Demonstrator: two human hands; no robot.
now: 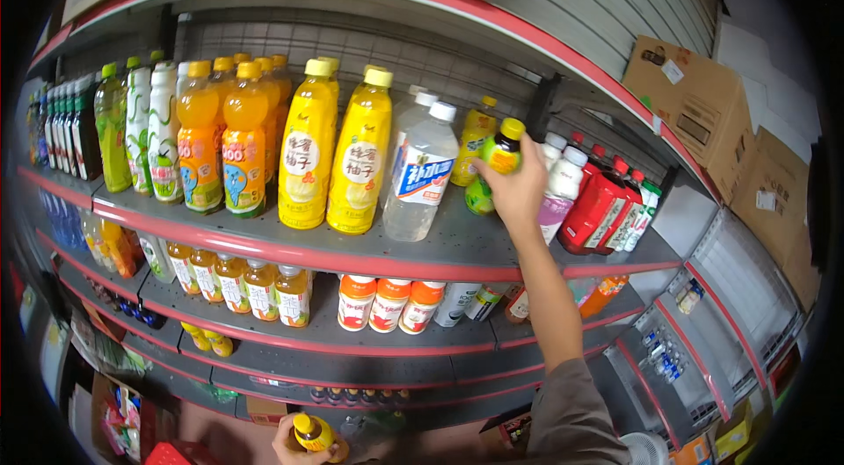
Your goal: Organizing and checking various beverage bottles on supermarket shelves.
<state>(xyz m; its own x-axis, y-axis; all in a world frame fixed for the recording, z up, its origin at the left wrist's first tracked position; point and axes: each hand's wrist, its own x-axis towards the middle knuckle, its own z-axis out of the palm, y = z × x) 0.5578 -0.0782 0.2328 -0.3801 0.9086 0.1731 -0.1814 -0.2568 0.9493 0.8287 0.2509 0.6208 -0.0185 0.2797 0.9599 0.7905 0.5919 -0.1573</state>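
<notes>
My right hand reaches to the upper drinks shelf and grips a green-labelled bottle with a yellow cap, held upright. Behind it stands a yellow bottle. To its left are clear drink bottles with white caps, and to its right a white-capped bottle with a purple label. Low in the view, my left hand holds a yellow-capped bottle with a yellow label.
Tall yellow bottles, orange drink bottles and red bottles line the same shelf. Its red front edge curves across, with tea bottles below. Cardboard boxes are at the right; a red plastic item lies low left.
</notes>
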